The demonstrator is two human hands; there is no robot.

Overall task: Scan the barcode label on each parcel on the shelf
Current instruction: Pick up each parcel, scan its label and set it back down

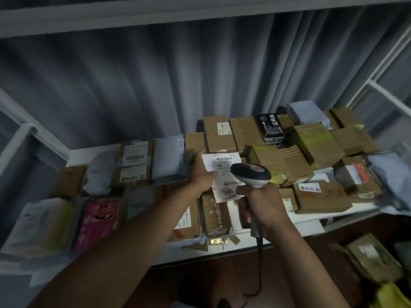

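- The shelf [311, 221], a white board with a grey curtain [155, 85] behind it, carries the whole job: brown boxes piled thick on its right half, grey mailing bags and a pink packet [97, 221] spread along the left and front
- The parcel [222, 174] in hand sits near the middle of the shelf, tilted up toward the camera so its white label with the barcode [223, 159] faces the scanner; I judge this the scanning step itself, on one parcel among many, with much of the shelf seemingly yet to do
- The scanner [250, 174], black on top and white below, hovers just beside the label, its head overlapping the label's lower right corner; its cord [259, 263] hangs down below the shelf edge
- The right hand [264, 210] has its fingers wrapped round the scanner's handle; whether a finger presses the trigger cannot be told
- The left hand [201, 172] steadies the parcel at its left edge, thumb lying across the label's face, fingers hidden behind
- Next move, as I judge it: keep the label flat and still, aim the scanner's head squarely at the barcode near the label's top, then set this parcel down and take up a neighbour
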